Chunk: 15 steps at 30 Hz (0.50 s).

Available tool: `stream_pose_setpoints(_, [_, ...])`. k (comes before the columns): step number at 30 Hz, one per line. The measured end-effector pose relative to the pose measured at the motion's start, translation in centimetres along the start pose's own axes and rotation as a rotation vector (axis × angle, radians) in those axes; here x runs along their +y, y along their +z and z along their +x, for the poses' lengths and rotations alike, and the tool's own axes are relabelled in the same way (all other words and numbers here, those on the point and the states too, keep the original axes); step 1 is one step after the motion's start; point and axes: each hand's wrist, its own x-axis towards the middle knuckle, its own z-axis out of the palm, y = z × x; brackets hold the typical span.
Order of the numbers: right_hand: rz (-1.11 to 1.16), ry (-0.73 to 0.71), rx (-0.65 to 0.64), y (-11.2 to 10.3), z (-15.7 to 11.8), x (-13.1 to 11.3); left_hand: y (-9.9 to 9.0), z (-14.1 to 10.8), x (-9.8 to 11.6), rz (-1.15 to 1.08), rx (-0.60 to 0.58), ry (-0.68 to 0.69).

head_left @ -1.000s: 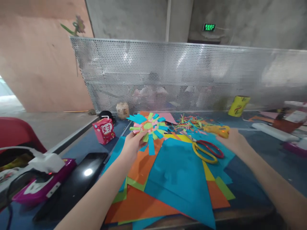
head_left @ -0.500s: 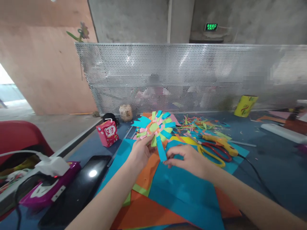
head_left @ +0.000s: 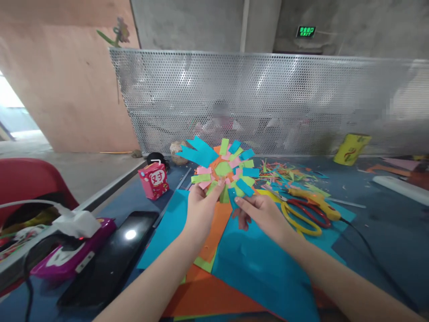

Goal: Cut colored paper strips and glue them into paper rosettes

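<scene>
In the head view, my left hand pinches the lower left part of a round paper flower, its thumb on the front near the green centre. Strips of blue, green and pink paper fan out from an orange ring, and a larger blue piece with a cut end sticks out at the upper left. My right hand grips a blue paper strip at the flower's lower edge between thumb and fingers. Blue sheets and orange sheets lie beneath both hands.
Scissors with yellow and red handles and a yellow glue gun lie at the right. Paper scraps are heaped behind. A phone, purple power strip and pink box stand or lie left, before a perforated screen.
The flower has been lifted and looks larger, with the big blue piece swung upward. My right hand has drawn the blue strip in against the flower's lower edge.
</scene>
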Motion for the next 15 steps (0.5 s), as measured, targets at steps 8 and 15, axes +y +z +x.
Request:
stream_pose_setpoints(8, [0.279, 0.124, -0.003, 0.54, -0.55, 0.34, -0.18, 0.02, -0.33, 0.085, 0.032, 0.015])
stream_pose_setpoints(15, [0.371, 0.036, -0.136, 0.56, -0.93, 0.62, -0.34, 0.34, -0.53, 0.093, 0.103, -0.006])
